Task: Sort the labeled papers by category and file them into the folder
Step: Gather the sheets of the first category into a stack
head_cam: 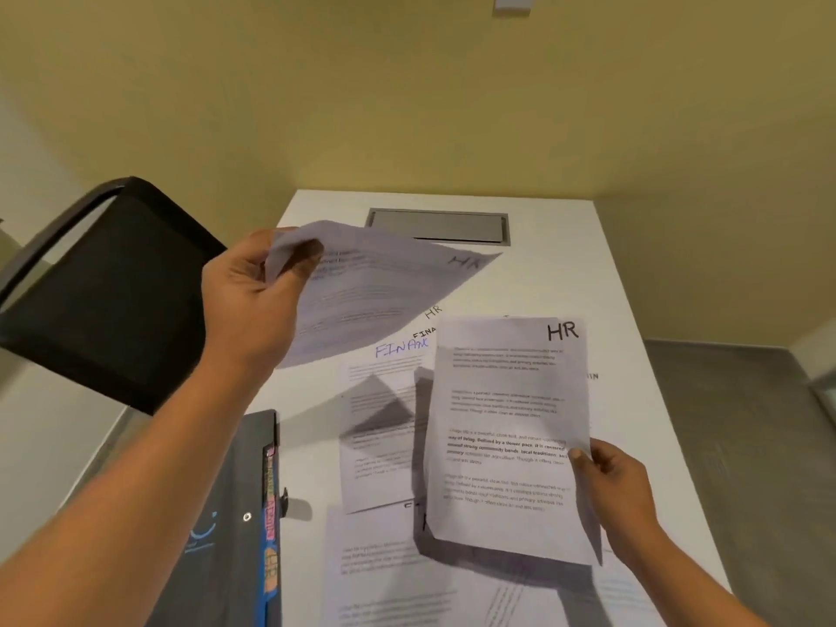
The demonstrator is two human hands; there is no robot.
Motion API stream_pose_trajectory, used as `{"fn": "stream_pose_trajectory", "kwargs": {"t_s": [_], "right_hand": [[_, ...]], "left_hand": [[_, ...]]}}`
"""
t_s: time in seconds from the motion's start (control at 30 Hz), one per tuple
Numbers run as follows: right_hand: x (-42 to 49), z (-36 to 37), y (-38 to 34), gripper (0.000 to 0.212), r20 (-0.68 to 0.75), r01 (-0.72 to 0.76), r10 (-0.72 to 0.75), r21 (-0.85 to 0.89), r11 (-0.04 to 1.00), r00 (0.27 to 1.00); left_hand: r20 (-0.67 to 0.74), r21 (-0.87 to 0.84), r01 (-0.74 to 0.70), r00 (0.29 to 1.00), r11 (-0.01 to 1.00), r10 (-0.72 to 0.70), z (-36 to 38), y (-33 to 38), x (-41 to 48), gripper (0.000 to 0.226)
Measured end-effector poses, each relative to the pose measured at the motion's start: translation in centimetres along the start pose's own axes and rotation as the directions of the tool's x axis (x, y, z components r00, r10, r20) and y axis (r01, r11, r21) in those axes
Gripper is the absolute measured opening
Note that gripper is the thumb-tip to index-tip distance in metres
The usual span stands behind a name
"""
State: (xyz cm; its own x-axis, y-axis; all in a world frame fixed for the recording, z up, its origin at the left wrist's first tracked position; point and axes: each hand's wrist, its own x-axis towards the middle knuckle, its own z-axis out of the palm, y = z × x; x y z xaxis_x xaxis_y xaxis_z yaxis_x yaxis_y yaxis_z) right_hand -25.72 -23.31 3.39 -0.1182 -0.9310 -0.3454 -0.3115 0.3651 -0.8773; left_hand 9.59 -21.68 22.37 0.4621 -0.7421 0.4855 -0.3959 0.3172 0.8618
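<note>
Two hands are raised over the table, well apart, each closed on its own paper. The left hand (253, 300) grips the near-left corner of a lifted sheet (384, 282), fingers and thumb curled round the edge. The paper hangs tilted in the air, with a blurred "HR" at its far right corner. The right hand (619, 495) pinches the right edge of a second sheet (506, 423), thumb on the printed face. This sheet is held up facing the camera, with "HR" in black at its top right corner.

Beneath both sheets, loose papers lie overlapping on the white table (610, 287). The clearest is a page headed "FINAN" in blue (384, 400); the labels "HR" and "FINA" peek out from others just behind it. Another printed page (375, 572) lies at the near edge.

The dark grey folder (226, 513) lies flat on the table's left side, just beside the papers, with coloured tabs (270, 527) running along its right edge.

A metal hatch (436, 226) is set into the far end of the table. A black chair (104, 291) stands to the left, a yellow wall (407, 106) behind.
</note>
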Motion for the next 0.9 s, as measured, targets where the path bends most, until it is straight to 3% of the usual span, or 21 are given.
{"fn": "stream_pose_trajectory", "kwargs": {"t_s": [0.17, 0.23, 0.33, 0.47, 0.63, 0.7, 0.73, 0.8, 0.83, 0.9], "right_hand": [[-2.9, -1.3, -0.9, 0.015, -0.018, 0.050, -0.049, 0.025, 0.998, 0.999], [-3.7, -1.6, -1.1, 0.017, -0.026, 0.075, -0.074, 0.017, 0.997, 0.997], [-5.1, -1.8, -1.7, 0.017, -0.019, 0.131, -0.131, -0.037, 0.991, 0.991], [-7.1, -1.5, -2.7, 0.022, 0.033, 0.159, -0.160, 0.020, 0.987, 0.987], [-9.9, -1.8, -3.9, 0.017, 0.206, 0.088, -0.120, 0.156, 0.984, 0.971], [-10.9, -2.1, -4.2, 0.023, 0.251, 0.039, -0.086, 0.188, 0.981, 0.964], [-11.3, -2.2, -4.2, 0.023, 0.265, 0.003, -0.061, 0.213, 0.977, 0.962], [-11.9, -2.3, -4.2, 0.022, 0.277, -0.064, -0.012, 0.262, 0.963, 0.961], [-12.2, -2.3, -4.3, 0.021, 0.288, -0.086, 0.003, 0.278, 0.957, 0.958], [-12.8, -2.4, -4.5, 0.021, 0.316, -0.111, 0.015, 0.290, 0.950, 0.949]], "left_hand": [[0.258, 0.001, -0.140, 0.957, 0.990, 0.136, -1.0, 3.2, -5.0, 0.009], [0.316, -0.013, -0.126, 0.941, 0.992, 0.123, -0.8, 3.9, -6.6, 0.012], [0.263, -0.039, -0.037, 0.964, 0.999, 0.046, 0.5, 4.8, -8.6, 0.010], [0.209, -0.031, 0.170, 0.965, 0.985, -0.160, 2.2, 5.1, -10.3, 0.017], [0.040, -0.061, 0.455, 0.890, 0.888, -0.454, 3.6, 3.9, -11.6, 0.012], [-0.009, -0.053, 0.479, 0.877, 0.876, -0.480, 3.6, 3.1, -12.2, 0.010], [-0.029, 0.030, 0.467, 0.884, 0.884, -0.466, 3.5, 2.7, -12.4, 0.008], [-0.052, 0.228, 0.431, 0.901, 0.873, -0.431, 3.2, 2.1, -13.0, 0.028], [-0.028, 0.231, 0.446, 0.891, 0.865, -0.452, 3.0, 1.9, -13.3, 0.043], [0.055, 0.063, 0.564, 0.822, 0.824, -0.567, 2.7, 1.7, -13.9, 0.058]]}}
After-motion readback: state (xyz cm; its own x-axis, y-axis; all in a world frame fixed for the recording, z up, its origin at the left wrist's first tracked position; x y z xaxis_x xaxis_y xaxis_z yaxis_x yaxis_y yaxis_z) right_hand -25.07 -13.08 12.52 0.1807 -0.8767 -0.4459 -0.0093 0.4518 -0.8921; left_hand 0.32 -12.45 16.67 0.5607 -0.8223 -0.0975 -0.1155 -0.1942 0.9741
